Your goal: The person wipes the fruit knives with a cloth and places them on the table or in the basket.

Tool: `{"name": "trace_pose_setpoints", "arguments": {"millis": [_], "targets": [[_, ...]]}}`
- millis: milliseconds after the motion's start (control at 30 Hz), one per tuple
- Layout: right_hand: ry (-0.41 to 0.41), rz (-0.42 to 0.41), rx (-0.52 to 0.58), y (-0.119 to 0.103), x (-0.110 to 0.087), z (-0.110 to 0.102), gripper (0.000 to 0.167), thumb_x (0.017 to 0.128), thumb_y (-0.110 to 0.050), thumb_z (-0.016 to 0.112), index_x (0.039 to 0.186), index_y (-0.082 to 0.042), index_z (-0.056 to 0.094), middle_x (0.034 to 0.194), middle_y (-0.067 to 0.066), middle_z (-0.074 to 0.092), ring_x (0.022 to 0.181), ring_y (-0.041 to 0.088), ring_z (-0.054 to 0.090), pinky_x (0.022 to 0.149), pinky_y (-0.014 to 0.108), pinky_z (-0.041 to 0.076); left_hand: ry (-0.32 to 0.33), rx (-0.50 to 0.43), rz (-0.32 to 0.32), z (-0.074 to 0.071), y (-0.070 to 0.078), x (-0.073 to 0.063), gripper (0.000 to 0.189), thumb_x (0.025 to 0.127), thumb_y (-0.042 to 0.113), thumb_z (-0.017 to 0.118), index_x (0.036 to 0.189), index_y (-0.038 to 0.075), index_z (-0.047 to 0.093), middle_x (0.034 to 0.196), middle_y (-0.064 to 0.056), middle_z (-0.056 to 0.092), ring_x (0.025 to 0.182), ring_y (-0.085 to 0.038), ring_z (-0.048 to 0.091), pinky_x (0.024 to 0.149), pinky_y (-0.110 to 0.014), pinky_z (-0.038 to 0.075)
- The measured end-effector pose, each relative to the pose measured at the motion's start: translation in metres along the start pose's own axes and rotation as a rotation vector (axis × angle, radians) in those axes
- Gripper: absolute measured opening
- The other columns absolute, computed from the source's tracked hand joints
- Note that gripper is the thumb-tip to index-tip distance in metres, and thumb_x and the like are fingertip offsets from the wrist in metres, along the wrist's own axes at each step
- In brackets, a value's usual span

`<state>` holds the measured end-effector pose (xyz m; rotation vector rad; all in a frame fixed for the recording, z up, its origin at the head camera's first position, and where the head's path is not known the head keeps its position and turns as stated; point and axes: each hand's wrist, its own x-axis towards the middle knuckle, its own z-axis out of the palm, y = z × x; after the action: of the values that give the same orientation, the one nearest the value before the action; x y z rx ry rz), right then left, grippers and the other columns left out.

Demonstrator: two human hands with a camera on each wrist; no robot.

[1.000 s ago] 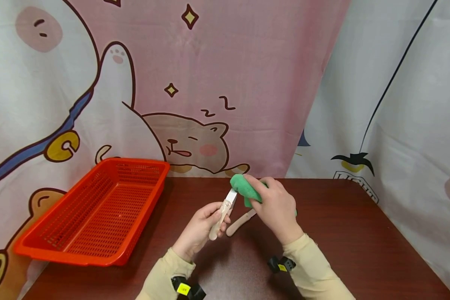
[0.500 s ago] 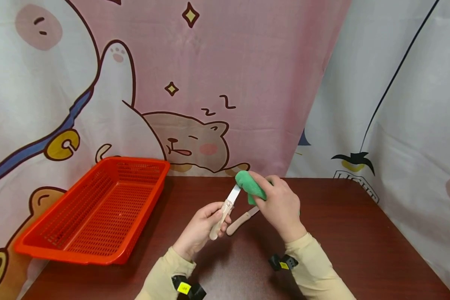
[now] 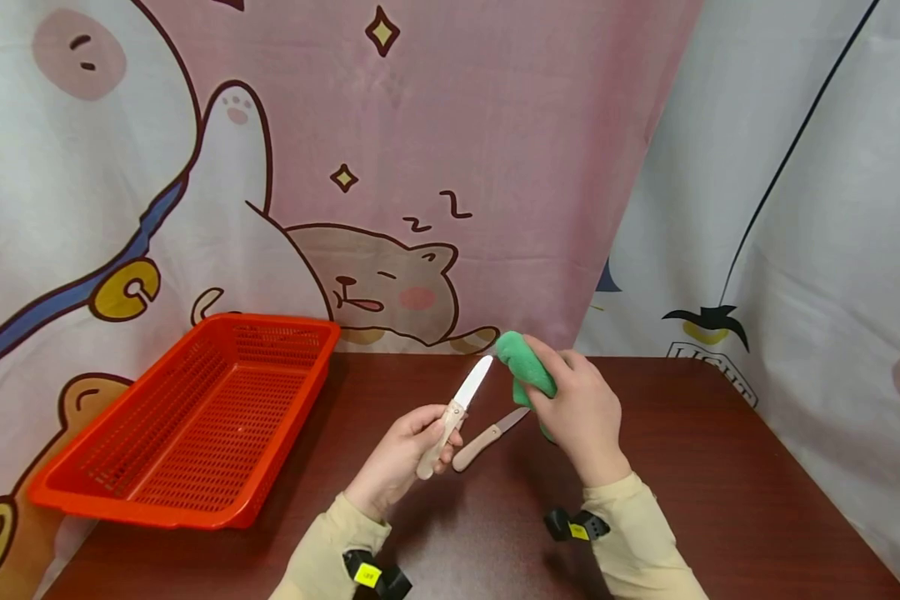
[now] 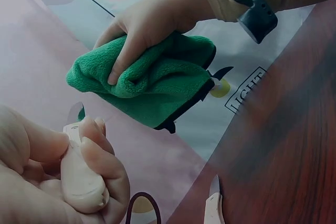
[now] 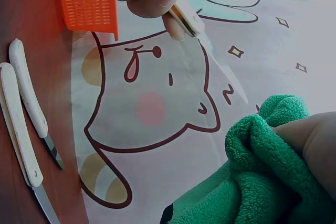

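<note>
My left hand (image 3: 399, 454) grips a small knife (image 3: 456, 409) by its pale handle, blade pointing up and away to the right. In the right wrist view the knife's blade (image 5: 224, 72) shows bare to its tip. My right hand (image 3: 581, 417) pinches a bunched green cloth (image 3: 527, 367), close beyond the blade tip with a narrow gap between. The left wrist view shows the cloth (image 4: 157, 90) hanging in folds with a dark edge. Below the hands, another pale-handled knife (image 3: 480, 446) lies on the table. The right wrist view shows two knives there, one (image 5: 29, 85) beside the other (image 5: 21, 129).
An orange-red plastic basket (image 3: 247, 500) with perforated walls stands at the left of the dark brown table (image 3: 720, 483). A curtain (image 3: 540, 167) with cartoon animals hangs right behind the table's far edge. Dark bands sit on both wrists.
My right hand has drawn the cloth up and right along the blade and off its tip, so the whole blade shows. My left hand keeps its hold on the knife, almost still.
</note>
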<state>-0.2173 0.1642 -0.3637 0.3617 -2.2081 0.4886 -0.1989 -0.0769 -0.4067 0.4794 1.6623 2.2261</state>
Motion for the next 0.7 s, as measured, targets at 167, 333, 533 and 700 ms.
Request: {"name": "trace_pose_setpoints", "arguments": {"millis": [167, 333, 533, 700], "targets": [[-0.013, 0.025, 0.019, 0.0011, -0.0031, -0.0008, 0.062, 0.075, -0.018, 0.086, 0.132, -0.029, 0.063, 0.095, 0.009, 0.064, 0.081, 0.029, 0.063, 0.052, 0.046, 0.049, 0.017, 0.01, 0.001, -0.0009, 0.0008, -0.0004, 0.028, 0.105, 0.005, 0.043, 0.125, -0.013, 0.048, 0.09, -0.009, 0.061, 0.066, -0.013, 0.053, 0.058, -0.021, 0.047], [-0.029, 0.043, 0.024, 0.0016, -0.0059, -0.0005, 0.062, 0.075, -0.019, 0.086, 0.132, -0.028, 0.063, 0.096, 0.009, 0.063, 0.081, 0.029, 0.063, 0.053, 0.047, 0.05, 0.021, 0.029, 0.033, -0.0017, 0.0016, -0.0002, 0.025, 0.105, 0.006, 0.045, 0.122, -0.01, 0.052, 0.088, -0.008, 0.061, 0.066, -0.012, 0.053, 0.058, -0.021, 0.046], [-0.038, 0.064, 0.028, 0.0027, -0.0083, 0.0003, 0.062, 0.075, -0.019, 0.086, 0.133, -0.029, 0.063, 0.098, 0.01, 0.064, 0.083, 0.029, 0.064, 0.055, 0.048, 0.05, 0.131, 0.142, 0.063, -0.0004, 0.0044, -0.0008, 0.021, 0.103, 0.009, 0.05, 0.118, -0.005, 0.056, 0.085, -0.008, 0.059, 0.066, -0.016, 0.051, 0.058, -0.023, 0.042], [-0.04, 0.084, 0.033, 0.0033, -0.0101, 0.0009, 0.063, 0.075, -0.02, 0.086, 0.132, -0.029, 0.063, 0.099, 0.01, 0.065, 0.085, 0.029, 0.064, 0.056, 0.048, 0.051, 0.293, 0.41, 0.165, 0.0012, 0.0072, -0.0011, 0.019, 0.101, 0.008, 0.055, 0.117, 0.002, 0.062, 0.086, -0.012, 0.062, 0.067, -0.018, 0.054, 0.057, -0.028, 0.045]]}}
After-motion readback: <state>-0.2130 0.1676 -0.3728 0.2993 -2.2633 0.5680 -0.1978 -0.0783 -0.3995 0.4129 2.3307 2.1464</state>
